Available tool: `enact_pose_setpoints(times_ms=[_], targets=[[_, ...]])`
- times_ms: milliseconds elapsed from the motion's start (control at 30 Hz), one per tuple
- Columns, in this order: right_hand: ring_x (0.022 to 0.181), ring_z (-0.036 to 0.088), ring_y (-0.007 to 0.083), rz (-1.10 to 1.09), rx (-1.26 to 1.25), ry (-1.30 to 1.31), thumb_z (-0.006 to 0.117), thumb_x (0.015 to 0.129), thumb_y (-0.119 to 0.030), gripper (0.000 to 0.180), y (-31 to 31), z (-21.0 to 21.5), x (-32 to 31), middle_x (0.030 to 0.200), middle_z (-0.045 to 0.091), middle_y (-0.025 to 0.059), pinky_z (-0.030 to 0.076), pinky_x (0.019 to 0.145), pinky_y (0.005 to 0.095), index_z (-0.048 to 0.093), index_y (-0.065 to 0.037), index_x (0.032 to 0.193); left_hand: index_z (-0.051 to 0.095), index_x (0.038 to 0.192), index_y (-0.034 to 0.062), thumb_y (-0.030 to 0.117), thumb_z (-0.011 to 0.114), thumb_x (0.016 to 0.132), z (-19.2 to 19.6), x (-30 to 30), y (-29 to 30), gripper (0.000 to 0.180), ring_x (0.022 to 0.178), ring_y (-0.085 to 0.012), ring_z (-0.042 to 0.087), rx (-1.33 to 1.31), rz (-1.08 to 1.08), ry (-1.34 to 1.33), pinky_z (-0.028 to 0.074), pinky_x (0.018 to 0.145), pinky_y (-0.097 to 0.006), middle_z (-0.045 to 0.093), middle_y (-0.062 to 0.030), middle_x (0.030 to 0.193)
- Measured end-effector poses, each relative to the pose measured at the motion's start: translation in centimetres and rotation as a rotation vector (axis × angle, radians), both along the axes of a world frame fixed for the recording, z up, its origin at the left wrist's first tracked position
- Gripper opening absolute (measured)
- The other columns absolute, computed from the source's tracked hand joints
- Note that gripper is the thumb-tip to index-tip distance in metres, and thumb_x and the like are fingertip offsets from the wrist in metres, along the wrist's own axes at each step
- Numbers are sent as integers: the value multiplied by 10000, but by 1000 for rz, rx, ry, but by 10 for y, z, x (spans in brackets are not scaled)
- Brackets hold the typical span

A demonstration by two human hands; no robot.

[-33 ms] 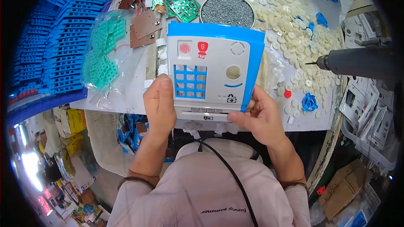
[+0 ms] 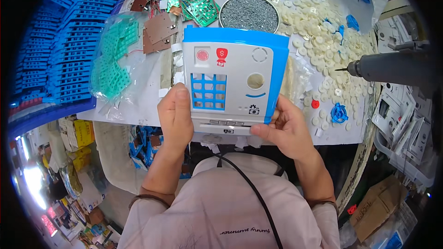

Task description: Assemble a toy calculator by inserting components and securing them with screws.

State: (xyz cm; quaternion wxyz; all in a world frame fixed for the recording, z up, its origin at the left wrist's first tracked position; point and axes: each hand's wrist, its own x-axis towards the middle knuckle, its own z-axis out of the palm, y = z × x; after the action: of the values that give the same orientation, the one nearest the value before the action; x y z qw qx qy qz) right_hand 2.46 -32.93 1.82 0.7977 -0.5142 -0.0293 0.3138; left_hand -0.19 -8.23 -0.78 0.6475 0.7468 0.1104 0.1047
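Both hands hold a white-and-blue plastic front panel (image 2: 240, 76) of what looks like a toy money box, its printed face up toward me. It has a blue keypad grid (image 2: 208, 91) with square openings, a round hole, red and black printed marks, and a slot along its near edge. My left hand (image 2: 176, 113) grips the panel's left side, thumb on top at the lower corner. At the lower right corner, my right hand (image 2: 287, 127) pinches the panel between thumb and fingers. The fingers beneath are partly hidden.
A round tin of screws (image 2: 249, 14) stands behind the panel, beside many cream plastic discs (image 2: 318, 32). A power screwdriver (image 2: 383, 68) juts in from the right. Left are bagged green keypads (image 2: 113, 60), brown boards (image 2: 159, 32), green circuit boards (image 2: 200, 7) and stacked blue grids (image 2: 69, 41).
The panel's far edge has dipped slightly toward me. Both hands keep their hold in nearly the same place.
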Motion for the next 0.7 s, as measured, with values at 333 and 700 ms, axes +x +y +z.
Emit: enact_pose_setpoints(times_ms=[333, 700], targets=[[987, 703, 167, -215, -151, -307, 733, 917, -36, 428, -18, 20, 3, 1180, 717, 146, 573, 823, 299, 587, 35, 1313, 661, 1016, -25, 464, 474, 1079, 25, -5, 2, 527, 695, -73, 482, 11, -182, -34, 362, 556, -252, 593, -19, 788], [1153, 612, 363, -153, -952, -1493, 765, 688, -63, 422, -41, 39, 21, 1344, 610, 259, 474, 1045, 454, 690, -38, 1102, 557, 1366, -29, 146, 502, 1067, 58, 7, 5, 350, 1118, -127, 633, -477, -490, 430, 524, 947, -301, 689, -99, 1219]])
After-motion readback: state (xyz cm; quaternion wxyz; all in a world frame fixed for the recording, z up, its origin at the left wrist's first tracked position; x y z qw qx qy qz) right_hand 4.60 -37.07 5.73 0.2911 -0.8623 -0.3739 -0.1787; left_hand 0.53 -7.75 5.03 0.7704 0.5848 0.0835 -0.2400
